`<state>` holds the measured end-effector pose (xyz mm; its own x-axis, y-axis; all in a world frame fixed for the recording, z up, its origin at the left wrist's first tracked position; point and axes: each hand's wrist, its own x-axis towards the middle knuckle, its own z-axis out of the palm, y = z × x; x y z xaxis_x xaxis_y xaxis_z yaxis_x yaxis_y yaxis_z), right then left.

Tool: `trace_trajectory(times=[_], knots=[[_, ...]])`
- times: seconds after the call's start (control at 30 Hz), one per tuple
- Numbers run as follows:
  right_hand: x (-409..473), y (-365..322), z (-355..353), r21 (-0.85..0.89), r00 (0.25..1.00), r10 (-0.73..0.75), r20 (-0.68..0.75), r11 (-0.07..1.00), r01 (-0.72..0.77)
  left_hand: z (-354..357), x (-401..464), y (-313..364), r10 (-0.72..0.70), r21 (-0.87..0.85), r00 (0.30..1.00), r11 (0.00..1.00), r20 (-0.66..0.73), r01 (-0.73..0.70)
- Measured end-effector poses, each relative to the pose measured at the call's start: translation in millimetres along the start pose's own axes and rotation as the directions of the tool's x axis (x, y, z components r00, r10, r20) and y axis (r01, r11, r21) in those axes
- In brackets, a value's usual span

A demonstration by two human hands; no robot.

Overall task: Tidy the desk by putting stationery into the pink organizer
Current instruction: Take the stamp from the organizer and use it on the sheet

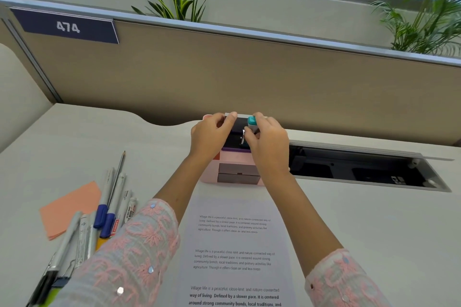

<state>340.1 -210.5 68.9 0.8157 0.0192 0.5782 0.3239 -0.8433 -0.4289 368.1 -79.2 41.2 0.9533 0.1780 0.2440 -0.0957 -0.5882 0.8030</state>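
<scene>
- Our right hand [268,143] has its grip closed on a teal-capped white stick [252,125], over the pink organizer [233,161].
- Our left hand [210,133] grips the organizer's dark top.
- Pens [109,204] lie on the worktop [361,219], well left of both grips.

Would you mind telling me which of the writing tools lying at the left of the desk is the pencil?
The pencil is the thin dark one whose sharpened tip points farthest toward the partition; the others are thicker capped pens and markers.

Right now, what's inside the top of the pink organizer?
A dark block and a teal-capped item, held by both hands. The hands cover the compartments' other contents.
</scene>
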Motion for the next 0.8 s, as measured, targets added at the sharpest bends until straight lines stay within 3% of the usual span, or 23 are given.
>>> trace_trajectory(times=[0.23,0.33,0.53,0.67,0.8], knots=[[-6,-1,-13,0.079,0.999,0.032,-0.021,0.996,-0.030,-9,0,2,-0.003,0.000,0.996,1.000,0.086,0.003],[-10,-2,-27,0.231,0.992,0.123,-0.030,0.966,-0.113,-14,-2,2,0.029,0.017,0.993,0.999,0.115,-0.031],[-7,0,-61,0.719,0.897,0.441,0.004,0.622,-0.309,-24,-8,0,0.103,0.055,0.977,0.992,0.188,-0.115],[-2,14,-59,0.779,0.833,0.553,0.019,0.514,-0.359,-30,-16,-4,0.258,0.083,0.951,0.958,0.172,-0.275],[-6,22,-40,0.751,0.793,0.609,0.033,0.508,-0.422,-30,-18,-8,0.329,0.185,0.928,0.914,0.177,-0.360]])
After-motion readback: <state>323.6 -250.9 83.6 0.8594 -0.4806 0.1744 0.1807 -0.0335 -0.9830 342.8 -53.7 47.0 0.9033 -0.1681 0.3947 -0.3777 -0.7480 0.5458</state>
